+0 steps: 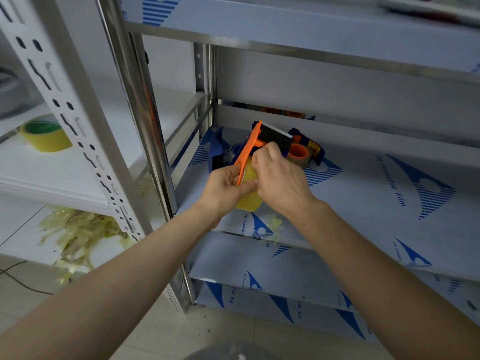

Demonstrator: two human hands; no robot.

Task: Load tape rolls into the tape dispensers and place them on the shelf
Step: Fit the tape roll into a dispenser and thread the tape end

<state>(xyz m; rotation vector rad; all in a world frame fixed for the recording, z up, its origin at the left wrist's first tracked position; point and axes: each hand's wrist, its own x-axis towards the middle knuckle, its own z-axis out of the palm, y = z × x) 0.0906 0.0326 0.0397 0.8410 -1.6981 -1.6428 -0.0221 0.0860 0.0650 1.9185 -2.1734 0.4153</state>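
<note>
I hold an orange tape dispenser (250,146) with a black toothed blade above the steel shelf (363,193). A yellowish tape roll (250,201) sits in it, partly hidden by my hands. My left hand (224,187) grips the dispenser's lower end and the roll from the left. My right hand (279,178) curls over the roll and the dispenser's middle from the right. Behind them on the shelf lie a blue dispenser (315,149) with an orange-cored brown roll (298,153) and another blue dispenser (217,149).
A yellow tape roll with a green core (46,136) stands on the white rack at left. Crumpled tape scraps (78,235) lie on that rack's lower shelf. A steel post (148,113) separates the two racks. More film-covered shelves sit above and below.
</note>
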